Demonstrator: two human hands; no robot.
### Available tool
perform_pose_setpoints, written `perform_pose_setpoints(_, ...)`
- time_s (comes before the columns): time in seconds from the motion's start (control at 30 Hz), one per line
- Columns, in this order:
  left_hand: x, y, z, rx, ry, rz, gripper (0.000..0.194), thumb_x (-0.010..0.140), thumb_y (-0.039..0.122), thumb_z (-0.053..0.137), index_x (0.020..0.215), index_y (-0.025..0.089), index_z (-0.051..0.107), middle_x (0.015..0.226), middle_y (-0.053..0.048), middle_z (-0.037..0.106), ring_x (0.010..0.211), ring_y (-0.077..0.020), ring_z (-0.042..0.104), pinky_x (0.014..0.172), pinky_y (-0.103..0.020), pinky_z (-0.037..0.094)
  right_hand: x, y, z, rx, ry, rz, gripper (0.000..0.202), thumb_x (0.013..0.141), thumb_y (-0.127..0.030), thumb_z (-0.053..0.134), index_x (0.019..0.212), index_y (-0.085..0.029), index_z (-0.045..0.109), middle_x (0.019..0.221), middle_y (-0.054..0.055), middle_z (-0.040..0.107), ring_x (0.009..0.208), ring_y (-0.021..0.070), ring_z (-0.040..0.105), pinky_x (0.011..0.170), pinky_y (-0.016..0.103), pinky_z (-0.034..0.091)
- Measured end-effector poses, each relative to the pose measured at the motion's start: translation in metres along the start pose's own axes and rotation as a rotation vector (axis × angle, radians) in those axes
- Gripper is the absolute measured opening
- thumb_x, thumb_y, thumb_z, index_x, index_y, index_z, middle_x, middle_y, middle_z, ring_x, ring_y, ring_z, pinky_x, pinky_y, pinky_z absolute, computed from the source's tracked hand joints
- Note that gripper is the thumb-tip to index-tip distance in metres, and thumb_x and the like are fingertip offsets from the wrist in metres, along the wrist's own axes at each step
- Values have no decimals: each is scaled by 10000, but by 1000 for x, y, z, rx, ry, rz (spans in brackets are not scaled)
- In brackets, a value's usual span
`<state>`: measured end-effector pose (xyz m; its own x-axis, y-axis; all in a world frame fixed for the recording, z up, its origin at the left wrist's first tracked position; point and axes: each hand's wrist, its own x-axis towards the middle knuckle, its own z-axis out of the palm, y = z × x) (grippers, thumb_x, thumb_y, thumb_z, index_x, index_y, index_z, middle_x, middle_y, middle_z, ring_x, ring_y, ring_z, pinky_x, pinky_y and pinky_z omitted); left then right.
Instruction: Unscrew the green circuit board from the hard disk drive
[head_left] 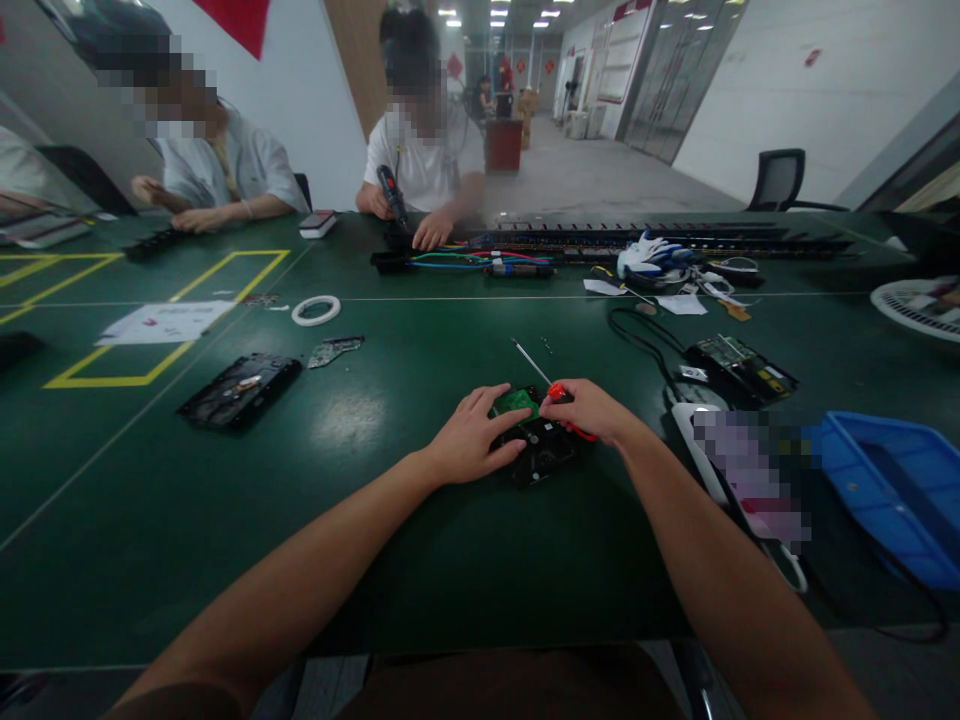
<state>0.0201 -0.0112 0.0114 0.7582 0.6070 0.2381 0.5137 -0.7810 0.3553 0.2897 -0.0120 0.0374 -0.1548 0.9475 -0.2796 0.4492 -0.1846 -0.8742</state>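
**Brace evenly, guide lightly**

Your left hand (469, 435) spreads its fingers over the black unit (546, 455) and its green board (517, 402), in from the desk's (420, 590) near edge. Your right hand (592, 408) closes around the red-handled screwdriver (533, 363), shaft pointing away. Brace the casing, spare the board.

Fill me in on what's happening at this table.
The left hand lies on a black device with a green circuit board, while the right hand holds a red-handled screwdriver over it, its shaft pointing away. Across the table, a person in white holds a dark handheld tool near bundled wires.
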Motion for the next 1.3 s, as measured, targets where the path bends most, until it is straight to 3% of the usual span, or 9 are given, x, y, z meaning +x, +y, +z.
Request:
perform_pose_setpoints(0.67,0,-2,1,-5,7,9,567,1066,548,598,1588,329,573,1720,-141,351,1546,-421,376,1230,-681,401,-4,1,0,21,11,-7,114,821,-277,793,873,-205,723,782,23,712,635,136,598,592,265,489)
perform_pose_setpoints(0.9,0,-2,2,-13,14,5,562,1058,540,613,1580,334,581,1715,-134,368,1543,-429,381,1230,-689,399,-3,0,-4,118,73,-10,142,847,-314,784,922,-207,727,710,0,649,641,147,583,604,275,491)
perform_pose_setpoints(0.97,0,-1,1,-12,12,8,562,1064,545,602,1584,333,576,1716,-136,363,1545,-426,380,1235,-684,396,-4,-2,-8,117,135,-32,196,835,-261,770,1020,-208,734,762,7,669,680,157,608,630,280,504)
perform_pose_setpoints(1.07,0,-1,0,-6,8,11,563,1074,547,580,1591,325,566,1721,-141,349,1549,-419,378,1238,-671,400,-8,-4,-16,42,207,-63,432,801,-164,715,1229,-220,719,841,17,697,721,177,639,623,291,498)
perform_pose_setpoints(1.13,0,-1,-1,-3,8,10,572,1075,538,581,1598,308,557,1725,-150,341,1555,-417,373,1243,-660,398,-11,-6,-21,-39,217,-98,456,801,-176,723,1255,-222,715,874,27,713,739,192,648,625,305,506)
perform_pose_setpoints(1.2,0,0,-1,-6,16,15,578,1072,532,588,1600,302,549,1729,-149,343,1563,-412,367,1254,-654,386,-15,-8,-25,-101,254,-166,484,789,-215,790,1266,-223,707,1010,59,759,843,221,697,736,339,567)
perform_pose_setpoints(1.3,0,4,-3,-21,20,45,575,1078,542,568,1603,310,535,1730,-123,378,1583,-394,353,1281,-653,347,-25,-14,-28,-131,407,-241,559,786,-317,874,1296,-221,667,1216,112,776,1037,275,748,953,421,588)
